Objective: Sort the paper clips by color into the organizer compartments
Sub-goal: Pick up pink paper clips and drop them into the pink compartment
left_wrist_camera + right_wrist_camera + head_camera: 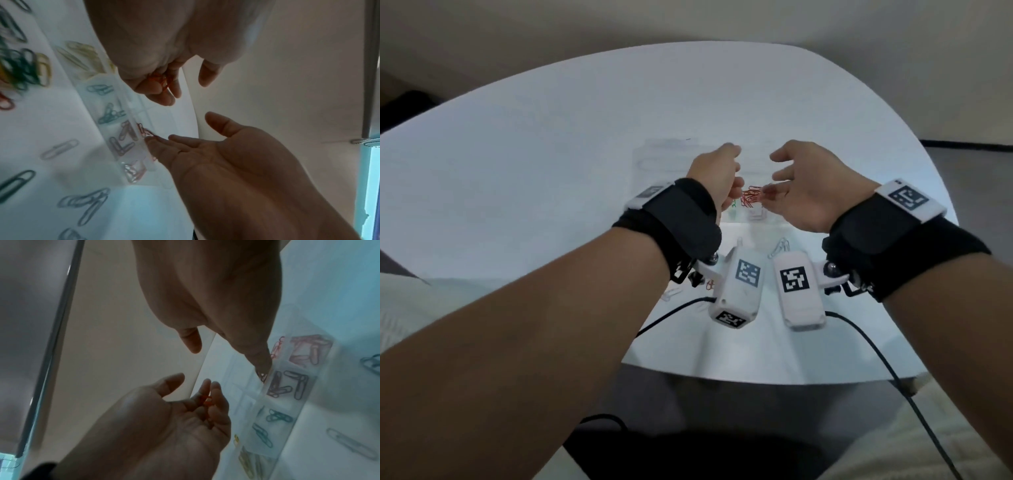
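Note:
A clear plastic organizer (664, 161) lies on the white table, its front row holding yellow, green, purple and pink clips (123, 142) in separate compartments. My left hand (717, 174) hovers over it, its fingers curled round a small bunch of red paper clips (161, 81), also seen in the right wrist view (205, 400). My right hand (801, 181) faces it, palm up, thumb spread. Its straight fingertips (263, 368) reach down to the organizer wall beside a few red clips (146, 132). Whether they touch a clip is unclear.
A mixed pile of loose coloured clips (20, 68) lies on the table near the organizer. Single silver clips (59, 149) are scattered on the near side, some under my wrists (779, 248). Black cables (876, 356) run off the table's front edge.

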